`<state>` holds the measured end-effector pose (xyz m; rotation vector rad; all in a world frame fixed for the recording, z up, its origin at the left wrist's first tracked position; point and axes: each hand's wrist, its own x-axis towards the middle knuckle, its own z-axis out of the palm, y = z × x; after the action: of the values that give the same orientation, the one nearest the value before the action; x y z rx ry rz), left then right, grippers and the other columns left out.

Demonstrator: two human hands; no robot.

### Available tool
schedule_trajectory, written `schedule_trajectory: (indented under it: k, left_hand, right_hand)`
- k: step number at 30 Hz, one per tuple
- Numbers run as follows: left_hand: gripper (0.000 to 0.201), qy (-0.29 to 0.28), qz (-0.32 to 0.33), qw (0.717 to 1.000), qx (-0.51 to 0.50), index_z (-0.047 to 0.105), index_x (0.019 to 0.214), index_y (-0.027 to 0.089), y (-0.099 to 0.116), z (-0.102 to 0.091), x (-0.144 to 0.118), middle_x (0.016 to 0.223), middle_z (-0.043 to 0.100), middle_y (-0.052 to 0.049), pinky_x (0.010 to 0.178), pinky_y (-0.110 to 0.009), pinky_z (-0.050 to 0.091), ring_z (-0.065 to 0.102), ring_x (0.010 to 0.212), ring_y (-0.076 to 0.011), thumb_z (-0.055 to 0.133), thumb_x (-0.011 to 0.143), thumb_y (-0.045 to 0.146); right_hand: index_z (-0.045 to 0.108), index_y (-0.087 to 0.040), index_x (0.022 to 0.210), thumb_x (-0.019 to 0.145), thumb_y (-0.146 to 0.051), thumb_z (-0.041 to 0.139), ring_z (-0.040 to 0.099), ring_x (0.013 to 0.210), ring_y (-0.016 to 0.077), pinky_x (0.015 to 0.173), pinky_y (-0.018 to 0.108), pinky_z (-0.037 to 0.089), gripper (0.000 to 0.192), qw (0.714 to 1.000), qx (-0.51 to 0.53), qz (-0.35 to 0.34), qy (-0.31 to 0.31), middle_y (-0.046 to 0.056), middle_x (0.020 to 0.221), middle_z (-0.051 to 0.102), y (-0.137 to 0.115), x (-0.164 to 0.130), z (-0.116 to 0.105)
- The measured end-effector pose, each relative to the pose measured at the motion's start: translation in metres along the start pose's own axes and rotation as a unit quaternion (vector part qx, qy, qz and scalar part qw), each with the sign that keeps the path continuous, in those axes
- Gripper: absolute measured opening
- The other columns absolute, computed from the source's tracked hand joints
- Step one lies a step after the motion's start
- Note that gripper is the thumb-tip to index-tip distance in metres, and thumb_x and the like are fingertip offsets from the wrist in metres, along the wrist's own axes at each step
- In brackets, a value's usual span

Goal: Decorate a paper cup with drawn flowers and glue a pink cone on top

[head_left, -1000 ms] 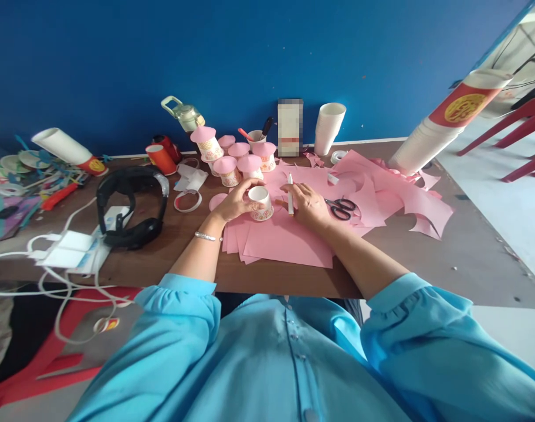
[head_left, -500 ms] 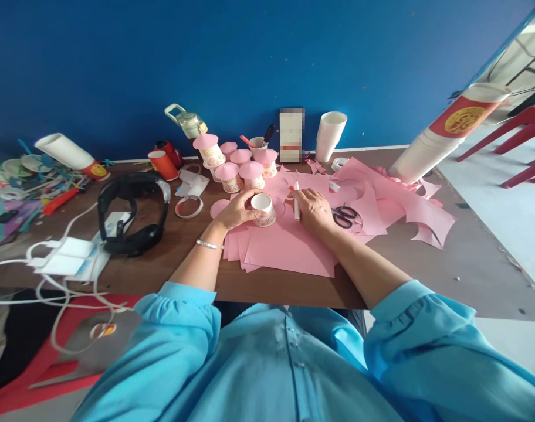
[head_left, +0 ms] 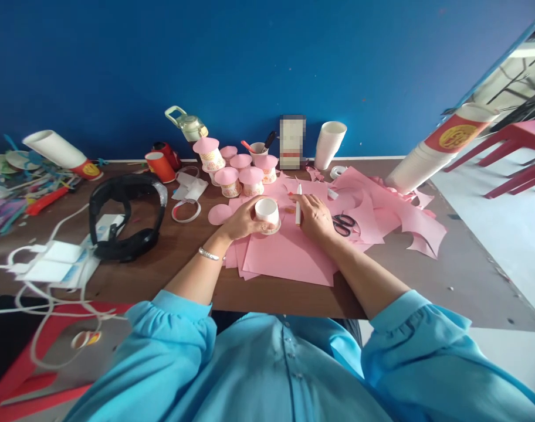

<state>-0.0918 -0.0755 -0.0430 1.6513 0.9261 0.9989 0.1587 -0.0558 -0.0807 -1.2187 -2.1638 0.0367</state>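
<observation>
Paper cup in my left hand, white pen in my right, over the pink paper.

My left hand curls its fingers round the small paper cup, which stands mouth up on the top pink sheet of the stack; just right of the cup, my right hand pinches a white pen upright, its lower end at the paper (I cannot tell whether the tip touches). Just right of that hand lie black scissors on more cut pink paper. Behind the cup stands a cluster of pink-lidded cups, and a loose pink disc lies to the cup's left. Farther left of the cup sit black headphones on the brown table.
</observation>
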Motion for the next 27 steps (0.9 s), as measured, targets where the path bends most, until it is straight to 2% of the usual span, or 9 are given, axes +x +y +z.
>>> schedule_trajectory:
  k: [3, 5, 8, 11, 16, 18, 21, 24, 27]
  left_hand:
    - [0.072, 0.045, 0.023, 0.998, -0.043, 0.068, 0.128, 0.020, 0.001, 0.011, -0.002, 0.126, 0.075, -0.012, 0.096, -0.041, 0.059, 0.070, 0.113, -0.0304, 0.097, 0.069, 0.047]
    - [0.074, 0.003, 0.021, 0.999, -0.036, 0.066, 0.131, 0.021, 0.001, 0.020, -0.004, 0.131, 0.073, -0.013, 0.097, -0.042, 0.059, 0.071, 0.115, -0.0306, 0.097, 0.069, 0.048]
    - [0.072, -0.108, 0.015, 0.993, 0.036, 0.065, 0.132, 0.020, 0.001, 0.027, -0.006, 0.137, 0.071, -0.015, 0.103, -0.046, 0.058, 0.070, 0.120, -0.0329, 0.095, 0.072, 0.046]
    - [0.069, -0.143, 0.046, 0.979, 0.137, 0.066, 0.131, 0.020, 0.001, 0.023, -0.005, 0.137, 0.071, -0.016, 0.110, -0.051, 0.055, 0.068, 0.126, -0.0357, 0.094, 0.072, 0.044]
    - [0.073, -0.132, 0.081, 0.954, 0.257, 0.070, 0.133, 0.026, -0.003, -0.009, -0.001, 0.137, 0.073, -0.012, 0.117, -0.055, 0.051, 0.065, 0.132, -0.0378, 0.095, 0.068, 0.049]
    - [0.059, -0.132, 0.070, 0.945, 0.292, 0.075, 0.122, 0.027, -0.008, -0.025, -0.001, 0.133, 0.075, -0.010, 0.116, -0.055, 0.051, 0.066, 0.129, -0.0378, 0.092, 0.069, 0.047]
    - [0.029, -0.093, 0.056, 0.947, 0.302, 0.079, 0.107, 0.024, -0.013, -0.041, 0.001, 0.121, 0.079, -0.010, 0.105, -0.050, 0.060, 0.073, 0.116, -0.0316, 0.073, 0.086, 0.042]
    - [0.025, -0.020, 0.062, 0.949, 0.309, 0.078, 0.103, 0.022, -0.014, -0.039, 0.013, 0.110, 0.079, -0.010, 0.096, -0.044, 0.061, 0.074, 0.102, -0.0264, 0.065, 0.093, 0.040]
    - [0.028, -0.045, 0.069, 0.948, 0.308, 0.079, 0.108, 0.022, -0.010, -0.019, 0.039, 0.112, 0.078, -0.010, 0.094, -0.043, 0.060, 0.073, 0.096, -0.0251, 0.069, 0.093, 0.044]
  right_hand:
    - [0.066, -0.019, 0.134, 0.092, -0.005, 0.050, 0.066, 0.104, 0.0307, 0.092, 0.040, 0.051, 0.047, 1.000, 0.003, 0.021, 0.017, 0.014, 0.113, 0.076, 0.004, 0.002, -0.002]
    - [0.064, -0.019, 0.136, 0.092, -0.004, 0.048, 0.066, 0.106, 0.0306, 0.094, 0.040, 0.051, 0.049, 0.999, 0.004, 0.038, 0.026, 0.014, 0.115, 0.075, 0.007, 0.004, -0.004]
    - [0.063, -0.019, 0.136, 0.092, -0.003, 0.047, 0.066, 0.110, 0.0299, 0.097, 0.039, 0.052, 0.050, 0.998, 0.007, 0.058, 0.030, 0.014, 0.121, 0.075, 0.010, 0.006, -0.007]
    - [0.064, -0.021, 0.135, 0.091, -0.003, 0.046, 0.066, 0.111, 0.0289, 0.097, 0.038, 0.053, 0.050, 0.997, 0.011, 0.068, 0.026, 0.013, 0.122, 0.075, 0.010, 0.006, -0.008]
    - [0.066, -0.021, 0.134, 0.090, -0.003, 0.047, 0.065, 0.110, 0.0297, 0.094, 0.038, 0.054, 0.051, 0.996, 0.018, 0.081, 0.023, 0.014, 0.121, 0.074, 0.007, 0.006, -0.008]
    - [0.067, -0.021, 0.133, 0.090, -0.003, 0.047, 0.065, 0.110, 0.0297, 0.096, 0.039, 0.054, 0.051, 0.996, 0.024, 0.085, 0.025, 0.014, 0.120, 0.074, 0.008, 0.007, -0.009]
    - [0.069, -0.021, 0.132, 0.088, -0.003, 0.047, 0.066, 0.110, 0.0292, 0.098, 0.039, 0.054, 0.052, 0.995, 0.039, 0.088, 0.026, 0.014, 0.120, 0.075, 0.010, 0.008, -0.012]
    - [0.070, -0.022, 0.133, 0.087, -0.002, 0.046, 0.067, 0.109, 0.0279, 0.098, 0.038, 0.055, 0.056, 0.994, 0.062, 0.084, 0.023, 0.013, 0.119, 0.075, 0.012, 0.010, -0.013]
    - [0.071, -0.023, 0.134, 0.085, -0.001, 0.045, 0.071, 0.102, 0.0231, 0.093, 0.034, 0.058, 0.060, 0.993, 0.085, 0.081, 0.019, 0.011, 0.122, 0.073, 0.012, 0.013, -0.013]
